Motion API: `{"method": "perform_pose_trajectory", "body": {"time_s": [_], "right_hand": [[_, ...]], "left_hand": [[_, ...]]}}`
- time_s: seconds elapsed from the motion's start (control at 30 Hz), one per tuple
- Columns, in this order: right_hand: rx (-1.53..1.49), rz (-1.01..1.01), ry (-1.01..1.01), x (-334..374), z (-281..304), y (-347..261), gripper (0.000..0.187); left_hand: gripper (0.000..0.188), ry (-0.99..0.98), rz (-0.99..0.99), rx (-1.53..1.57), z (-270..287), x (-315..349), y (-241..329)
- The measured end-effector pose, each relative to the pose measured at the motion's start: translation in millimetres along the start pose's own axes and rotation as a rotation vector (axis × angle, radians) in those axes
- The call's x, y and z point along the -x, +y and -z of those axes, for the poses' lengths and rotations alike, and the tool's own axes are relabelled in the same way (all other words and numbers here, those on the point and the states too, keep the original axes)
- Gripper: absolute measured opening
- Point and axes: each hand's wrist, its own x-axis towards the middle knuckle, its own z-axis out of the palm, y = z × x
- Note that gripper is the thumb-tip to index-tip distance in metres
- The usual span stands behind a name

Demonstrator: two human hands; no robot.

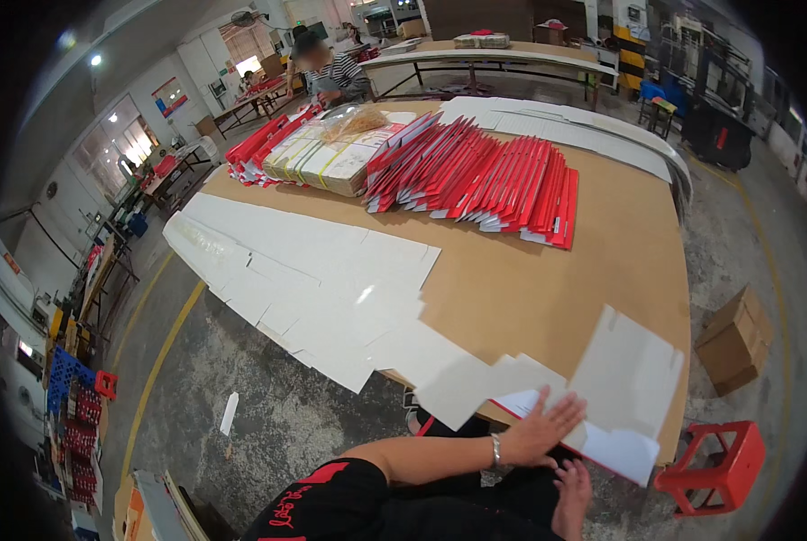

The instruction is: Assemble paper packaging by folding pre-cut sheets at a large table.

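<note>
My left hand (543, 431) lies flat with its fingers spread on a flat white carton blank with a red edge (624, 383). The blank hangs over the near corner of the brown table (548, 288). My right hand (573, 494) is lower, just below the table edge and under the blank's near edge, with nothing visible in it. More white blanks (331, 279) overlap along the table's left side. A fanned row of red and white folded cartons (485, 180) stands across the far half.
A strapped bundle of cartons (322, 158) lies at the far left of the table. Another person (327, 68) works behind it. A red plastic stool (719, 464) and a brown cardboard box (735, 341) stand on the concrete floor to my right.
</note>
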Motion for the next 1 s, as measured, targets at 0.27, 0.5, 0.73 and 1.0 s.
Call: {"method": "perform_pose_trajectory", "body": {"time_s": [0.27, 0.5, 0.73, 1.0], "right_hand": [[0.094, 0.301, 0.209, -56, 27, 15, 0.033], [0.86, 0.965, 0.19, -73, 18, -32, 0.029], [1.17, 1.217, -0.028, -99, 0, -74, 0.056], [1.133, 1.031, -0.011, -109, 24, -77, 0.05]], "left_hand": [[0.098, -0.017, 0.059, 0.076, 10, 3, 17], [0.091, 0.237, -0.023, 0.017, -4, 6, -1], [0.098, -0.209, 0.091, 0.087, 33, 77, -26], [0.057, 0.262, 0.14, 0.173, 59, 143, -106]]}}
